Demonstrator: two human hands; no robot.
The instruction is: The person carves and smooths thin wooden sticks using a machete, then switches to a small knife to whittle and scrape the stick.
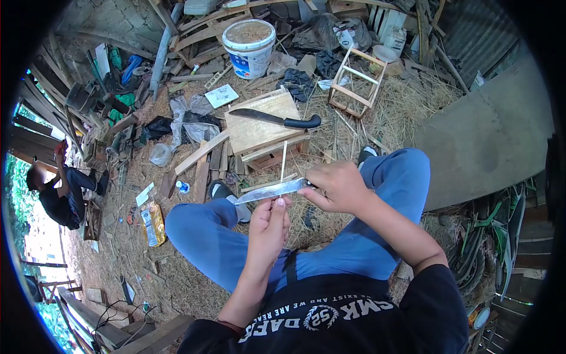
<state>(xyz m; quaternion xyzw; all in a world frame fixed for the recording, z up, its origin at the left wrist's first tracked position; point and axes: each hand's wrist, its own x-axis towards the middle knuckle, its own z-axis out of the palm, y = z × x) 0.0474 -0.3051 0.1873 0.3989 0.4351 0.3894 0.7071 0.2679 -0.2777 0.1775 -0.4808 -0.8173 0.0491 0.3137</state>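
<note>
A knife (272,191) with a broad shiny blade lies across the space between my hands, its tip pointing left. My right hand (336,187) is closed around its handle. My left hand (271,221) is closed just below the blade, its thumb near the flat; a thin light wooden stick (284,160) rises beyond the blade, and whether my fingers hold its lower end is hard to tell. Ahead, a machete (274,119) with a black handle rests on a low wooden bench (259,133).
A white bucket (249,50) stands behind the bench, a small wooden frame (358,82) at its right. Wood scraps and plastic bags (194,127) lie around. Another person (62,192) sits at far left. A large flat sheet (489,130) lies at right.
</note>
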